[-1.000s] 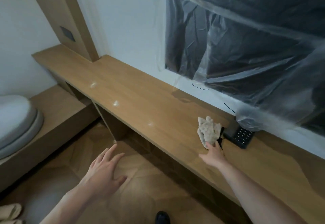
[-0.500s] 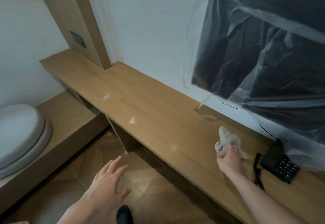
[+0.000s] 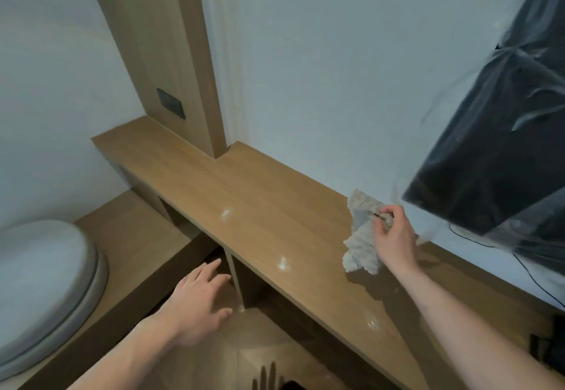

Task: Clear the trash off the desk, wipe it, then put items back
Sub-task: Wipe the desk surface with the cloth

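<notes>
A long wooden desk [image 3: 260,206] runs along the white wall. My right hand [image 3: 393,236] grips a crumpled beige cloth [image 3: 360,255] near the desk's back right; the cloth hangs down from my fingers and its lower end touches the desktop. My left hand [image 3: 195,301] hovers with spread fingers in front of the desk, over the floor, holding nothing. The desktop shows bright spots [image 3: 225,213] near its front edge.
A black panel wrapped in clear plastic [image 3: 501,132] hangs on the wall at right, with thin black cables [image 3: 532,279] below it. A white rounded object [image 3: 39,291] lies on a low wooden bench [image 3: 137,236] at left. A wooden column [image 3: 162,53] with a dark switch plate [image 3: 170,107] meets the desk.
My right hand has lifted the cloth off the desk and carried it left, away from the phone, which has left the view. The view has swung left and up. My left hand stays hovering.
</notes>
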